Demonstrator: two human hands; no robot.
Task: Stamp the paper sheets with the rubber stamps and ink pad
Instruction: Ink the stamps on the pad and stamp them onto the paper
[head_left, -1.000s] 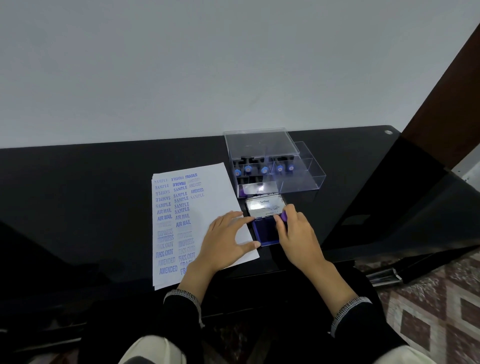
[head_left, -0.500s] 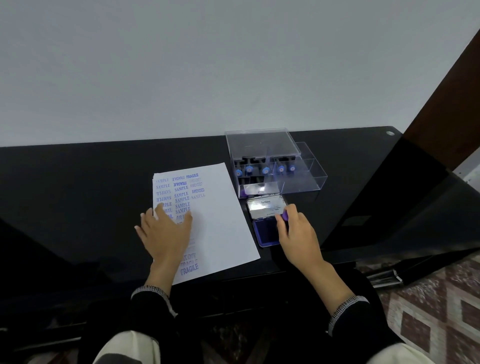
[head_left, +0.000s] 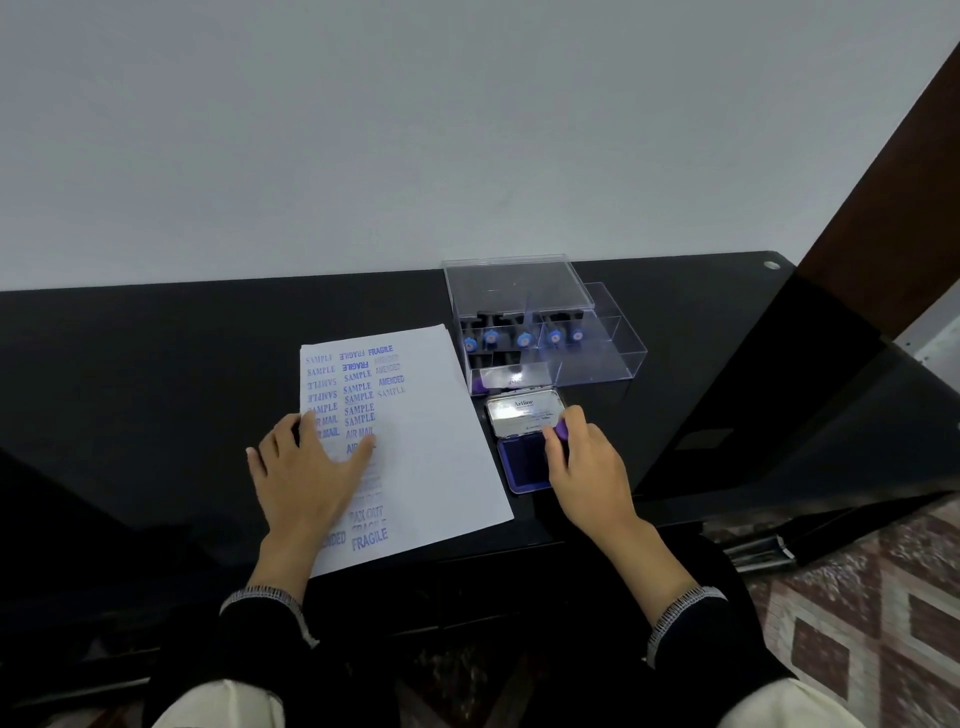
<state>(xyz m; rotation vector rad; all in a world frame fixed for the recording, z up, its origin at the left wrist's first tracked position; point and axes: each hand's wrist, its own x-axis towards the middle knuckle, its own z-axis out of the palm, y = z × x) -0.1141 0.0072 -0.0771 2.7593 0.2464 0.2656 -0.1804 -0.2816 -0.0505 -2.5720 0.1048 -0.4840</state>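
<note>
Left hand (head_left: 306, 478) flat on blue-stamped paper (head_left: 436, 457); right hand (head_left: 587, 467) pinches purple stamp (head_left: 561, 429) over ink pad (head_left: 522, 462).

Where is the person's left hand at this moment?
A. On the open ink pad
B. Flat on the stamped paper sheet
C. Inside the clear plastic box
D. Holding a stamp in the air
B: the left hand lies with straight fingers on the paper sheet, away from the ink pad.
</note>
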